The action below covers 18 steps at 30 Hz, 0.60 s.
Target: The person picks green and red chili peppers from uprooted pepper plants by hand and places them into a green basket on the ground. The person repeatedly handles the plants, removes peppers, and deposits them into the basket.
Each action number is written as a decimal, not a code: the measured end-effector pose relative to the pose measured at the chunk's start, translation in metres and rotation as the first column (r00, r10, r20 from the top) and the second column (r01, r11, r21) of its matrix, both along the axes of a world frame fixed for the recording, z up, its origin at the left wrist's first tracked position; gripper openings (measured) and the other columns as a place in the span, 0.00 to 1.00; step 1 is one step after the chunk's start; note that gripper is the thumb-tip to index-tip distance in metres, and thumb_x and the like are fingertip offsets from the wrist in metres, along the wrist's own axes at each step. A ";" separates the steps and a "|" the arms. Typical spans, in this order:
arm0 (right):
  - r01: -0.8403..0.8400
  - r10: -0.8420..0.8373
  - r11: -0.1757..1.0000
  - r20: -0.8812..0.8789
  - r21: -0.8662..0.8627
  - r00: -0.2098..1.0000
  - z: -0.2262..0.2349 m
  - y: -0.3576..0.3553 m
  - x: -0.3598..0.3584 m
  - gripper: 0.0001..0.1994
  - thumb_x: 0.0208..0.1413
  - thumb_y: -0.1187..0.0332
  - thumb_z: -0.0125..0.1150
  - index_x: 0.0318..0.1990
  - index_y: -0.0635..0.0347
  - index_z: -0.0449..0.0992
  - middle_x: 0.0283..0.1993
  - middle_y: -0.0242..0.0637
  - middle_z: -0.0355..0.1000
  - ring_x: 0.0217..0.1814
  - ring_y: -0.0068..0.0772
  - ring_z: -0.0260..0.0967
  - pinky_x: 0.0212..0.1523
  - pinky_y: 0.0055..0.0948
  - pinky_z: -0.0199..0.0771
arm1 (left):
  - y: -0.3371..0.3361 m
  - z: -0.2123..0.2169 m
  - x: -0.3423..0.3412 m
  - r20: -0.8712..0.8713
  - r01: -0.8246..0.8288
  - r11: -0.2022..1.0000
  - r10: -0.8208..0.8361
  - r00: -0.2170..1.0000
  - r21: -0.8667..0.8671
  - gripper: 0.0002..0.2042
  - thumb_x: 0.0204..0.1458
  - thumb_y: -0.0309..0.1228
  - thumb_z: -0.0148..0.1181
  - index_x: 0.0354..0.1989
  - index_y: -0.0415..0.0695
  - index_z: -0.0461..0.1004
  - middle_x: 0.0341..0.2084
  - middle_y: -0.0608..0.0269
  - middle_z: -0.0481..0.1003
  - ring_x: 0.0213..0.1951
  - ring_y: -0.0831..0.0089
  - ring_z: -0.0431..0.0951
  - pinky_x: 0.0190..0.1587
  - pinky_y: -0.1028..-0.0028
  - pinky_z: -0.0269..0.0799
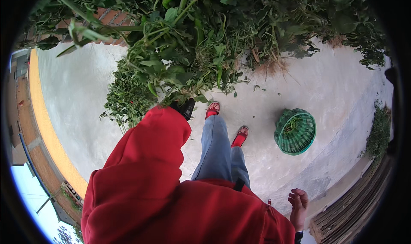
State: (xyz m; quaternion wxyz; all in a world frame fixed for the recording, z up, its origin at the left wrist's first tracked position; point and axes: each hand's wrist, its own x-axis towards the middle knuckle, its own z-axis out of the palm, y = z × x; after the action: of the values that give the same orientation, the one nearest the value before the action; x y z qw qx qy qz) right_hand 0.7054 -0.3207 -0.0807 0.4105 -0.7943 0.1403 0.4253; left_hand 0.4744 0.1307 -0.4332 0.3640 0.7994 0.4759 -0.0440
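Soft daylight leaves faint shadows on the pale floor [257, 171]; the sky [29, 197] at lower left glares whitish, while foliage [342, 19] at upper right is dim. Fisheye distortion curves the edges.

Pale grey floor [267, 173], looks hard, bluish toward the right. On it, from my feed: green woven basket [295, 131] at right, heap of leafy plants [124, 94] at left, loose leaves [256, 87] scattered between. Red patterned shoes [241, 137] stand near the middle. I see specks too small to name.
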 end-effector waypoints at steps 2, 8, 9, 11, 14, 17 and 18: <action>-0.030 0.030 0.999 -0.006 0.028 1.000 0.002 0.004 0.007 0.07 0.57 0.70 0.50 0.41 0.59 0.71 0.41 0.34 0.71 0.39 0.24 0.68 0.40 0.24 0.69 | -0.014 0.032 -0.023 0.122 -0.090 0.996 0.089 0.989 0.004 0.12 0.45 0.40 0.57 0.27 0.42 0.76 0.23 0.61 0.77 0.25 0.70 0.75 0.28 0.69 0.69; -0.262 0.266 0.935 0.018 0.239 0.964 0.003 0.009 0.030 0.08 0.57 0.70 0.49 0.42 0.60 0.71 0.41 0.34 0.71 0.39 0.24 0.68 0.41 0.24 0.69 | -0.089 0.150 -0.083 0.098 -0.189 0.933 0.228 0.969 -0.306 0.17 0.50 0.42 0.50 0.35 0.40 0.74 0.26 0.60 0.77 0.32 0.64 0.76 0.38 0.68 0.69; -0.306 0.311 0.908 0.027 0.286 0.950 0.004 0.009 0.034 0.08 0.57 0.70 0.49 0.42 0.60 0.71 0.41 0.34 0.71 0.39 0.24 0.68 0.41 0.24 0.69 | -0.103 0.167 -0.092 0.056 -0.174 0.954 0.193 0.980 -0.244 0.17 0.49 0.42 0.50 0.35 0.40 0.74 0.26 0.59 0.77 0.32 0.64 0.76 0.38 0.68 0.69; -0.375 0.383 0.863 0.046 0.339 0.922 0.007 0.009 0.040 0.08 0.58 0.71 0.48 0.43 0.60 0.71 0.41 0.33 0.71 0.39 0.23 0.68 0.41 0.23 0.69 | -0.128 0.195 -0.109 -0.028 -0.153 0.980 0.151 0.988 -0.127 0.17 0.49 0.43 0.51 0.36 0.40 0.74 0.27 0.57 0.77 0.33 0.62 0.76 0.39 0.67 0.69; -0.464 0.478 0.783 0.078 0.415 0.875 0.010 0.013 0.042 0.09 0.58 0.72 0.47 0.44 0.60 0.71 0.41 0.33 0.71 0.39 0.22 0.68 0.41 0.22 0.69 | -0.155 0.225 -0.132 -0.169 -0.118 0.990 0.129 0.977 0.073 0.18 0.48 0.43 0.52 0.37 0.39 0.73 0.28 0.54 0.77 0.34 0.60 0.75 0.40 0.67 0.69; -0.530 0.554 0.709 0.097 0.466 0.827 0.013 0.014 0.036 0.09 0.58 0.72 0.47 0.44 0.60 0.71 0.41 0.32 0.71 0.39 0.21 0.68 0.40 0.21 0.69 | -0.177 0.249 -0.154 -0.253 -0.096 0.974 0.148 0.956 0.207 0.19 0.47 0.44 0.53 0.38 0.38 0.72 0.29 0.52 0.76 0.35 0.58 0.75 0.41 0.66 0.69; -0.552 0.576 0.688 0.107 0.472 0.810 0.014 0.013 0.033 0.09 0.58 0.72 0.47 0.44 0.60 0.71 0.41 0.32 0.71 0.39 0.21 0.68 0.40 0.21 0.69 | -0.182 0.259 -0.161 -0.218 -0.152 0.969 0.194 0.956 0.196 0.20 0.47 0.44 0.53 0.38 0.38 0.71 0.29 0.51 0.76 0.35 0.57 0.75 0.41 0.66 0.69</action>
State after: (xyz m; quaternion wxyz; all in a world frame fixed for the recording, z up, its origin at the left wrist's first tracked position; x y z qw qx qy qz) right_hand 0.7382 -0.3078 -0.0666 0.4404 -0.6598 -0.2108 0.5712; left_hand 0.3131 -0.0510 -0.1746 0.2350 0.7728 0.5860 -0.0640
